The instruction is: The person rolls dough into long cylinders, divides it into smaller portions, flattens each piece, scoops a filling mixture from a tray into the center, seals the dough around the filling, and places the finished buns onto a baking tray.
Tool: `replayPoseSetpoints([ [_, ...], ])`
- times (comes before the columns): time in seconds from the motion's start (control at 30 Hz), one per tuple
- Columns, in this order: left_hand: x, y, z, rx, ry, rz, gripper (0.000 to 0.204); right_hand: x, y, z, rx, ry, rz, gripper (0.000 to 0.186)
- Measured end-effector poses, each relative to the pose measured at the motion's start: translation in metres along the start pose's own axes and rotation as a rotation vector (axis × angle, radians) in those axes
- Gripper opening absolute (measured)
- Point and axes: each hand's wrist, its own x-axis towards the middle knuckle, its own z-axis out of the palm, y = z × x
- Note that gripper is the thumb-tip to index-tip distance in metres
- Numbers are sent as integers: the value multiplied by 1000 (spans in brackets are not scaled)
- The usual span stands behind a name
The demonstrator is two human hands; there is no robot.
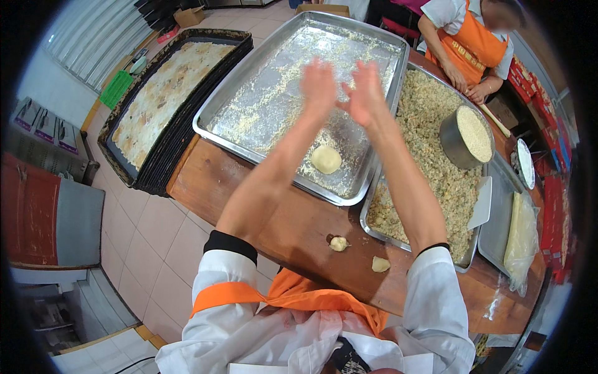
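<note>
Two blurred hands, left hand (318,86) and right hand (365,95), fingers extended and gripping nothing visible, are over the metal tray (261,90), upper centre; its dough round (326,160) lies mid-frame.

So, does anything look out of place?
Maybe the small pale lump and flat pale scrap: they lie loose on the wooden table, while the round dough piece is in the metal tray.
</note>
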Motion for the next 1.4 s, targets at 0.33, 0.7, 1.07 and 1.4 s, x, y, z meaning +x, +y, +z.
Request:
replayPoseSetpoints([
  [0.33,-46,42,21,-668,-130,-216,59,-18,-4,15,157,90,-100,62],
  [0.7,-282,23,-67,419,-554,267,17,-252,-42,-115,-558,-91,30,22],
  [1.07,-317,30,-15,-272,-780,-182,17,-329,92,-125,-1085,168,-272,16],
  [1.4,-323,50,-30,120,-803,-226,29,-340,97,-96,-667,126,-285,34],
])
